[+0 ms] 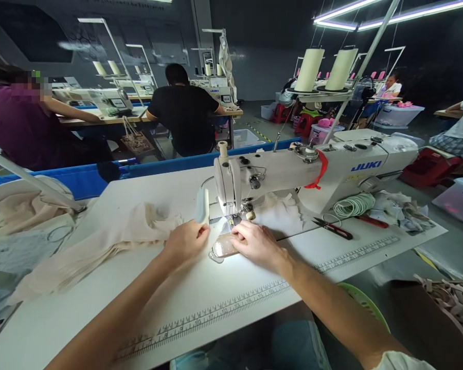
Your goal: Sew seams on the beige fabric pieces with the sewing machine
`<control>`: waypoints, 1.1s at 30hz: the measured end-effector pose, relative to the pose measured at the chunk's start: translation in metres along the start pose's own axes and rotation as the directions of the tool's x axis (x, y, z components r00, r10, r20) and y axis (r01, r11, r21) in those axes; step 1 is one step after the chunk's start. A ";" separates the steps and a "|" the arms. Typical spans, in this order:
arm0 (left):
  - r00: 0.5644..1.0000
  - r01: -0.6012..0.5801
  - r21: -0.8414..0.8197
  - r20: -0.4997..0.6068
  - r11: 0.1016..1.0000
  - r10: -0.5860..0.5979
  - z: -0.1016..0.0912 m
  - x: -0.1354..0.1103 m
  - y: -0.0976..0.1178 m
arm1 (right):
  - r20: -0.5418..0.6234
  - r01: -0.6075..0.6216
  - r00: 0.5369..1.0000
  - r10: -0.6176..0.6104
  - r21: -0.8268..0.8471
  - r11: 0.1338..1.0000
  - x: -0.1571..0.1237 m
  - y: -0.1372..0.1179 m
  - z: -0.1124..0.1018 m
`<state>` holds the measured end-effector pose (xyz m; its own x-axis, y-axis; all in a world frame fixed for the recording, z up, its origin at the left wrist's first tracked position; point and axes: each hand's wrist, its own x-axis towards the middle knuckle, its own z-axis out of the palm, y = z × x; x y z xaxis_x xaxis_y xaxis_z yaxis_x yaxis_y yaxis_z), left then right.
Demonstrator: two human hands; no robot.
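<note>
My left hand [187,239] is closed, resting on the white table left of the sewing machine's needle area. Its fingertips curl inward, and anything they hold is hidden. Just behind it a pale upright plastic piece [202,205] stands. My right hand [257,243] is closed in front of the presser foot [236,220], with its fingertips at the edge of a shiny beige piece with a rounded end [224,246]; what is pinched there I cannot make out. A bit of white cloth [224,225] lies by the foot. The white JUKI sewing machine [278,172] spans behind my right hand.
Beige cloth pieces [111,244] lie piled at left. On the right are thread snips [334,228], a coil of pale green cord [354,204] and cloth scraps [401,209]. A printed ruler [224,311] runs along the front. Co-workers sit at machines beyond.
</note>
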<state>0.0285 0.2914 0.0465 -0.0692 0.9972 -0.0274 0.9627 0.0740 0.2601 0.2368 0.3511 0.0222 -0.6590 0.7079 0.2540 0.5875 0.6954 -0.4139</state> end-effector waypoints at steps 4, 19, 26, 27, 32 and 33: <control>0.995 -0.091 0.008 -0.043 0.996 0.091 0.002 -0.015 0.001 | 0.028 0.002 1.000 -0.001 -0.041 0.999 -0.001 0.000 0.005; 0.992 -0.032 -0.707 -0.110 0.706 -0.066 -0.007 -0.071 0.007 | 0.003 0.059 0.998 -0.060 0.165 0.985 -0.001 -0.024 0.019; 0.980 0.138 -0.473 -0.062 0.870 -0.190 -0.005 -0.094 -0.034 | -0.014 0.132 0.991 -0.132 0.229 0.964 -0.006 -0.009 0.013; 0.983 0.138 -0.373 -0.063 0.918 -0.174 -0.005 -0.097 -0.042 | -0.013 0.151 0.988 -0.151 0.202 0.968 -0.007 -0.008 0.013; 0.957 0.107 0.082 -0.280 0.991 -0.080 -0.007 -0.096 -0.075 | -0.004 0.224 0.974 -0.226 -0.124 0.967 -0.006 -0.009 0.016; 0.937 0.077 0.158 -0.349 0.984 -0.017 -0.009 -0.091 -0.080 | -0.005 0.216 0.975 -0.221 -0.184 0.959 -0.006 -0.009 0.016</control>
<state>-0.0447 0.1948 0.0365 -0.1723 0.9361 0.3065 0.9838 0.1478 0.1016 0.2283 0.3386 0.0108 -0.7701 0.5377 0.3432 0.5076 0.8424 -0.1809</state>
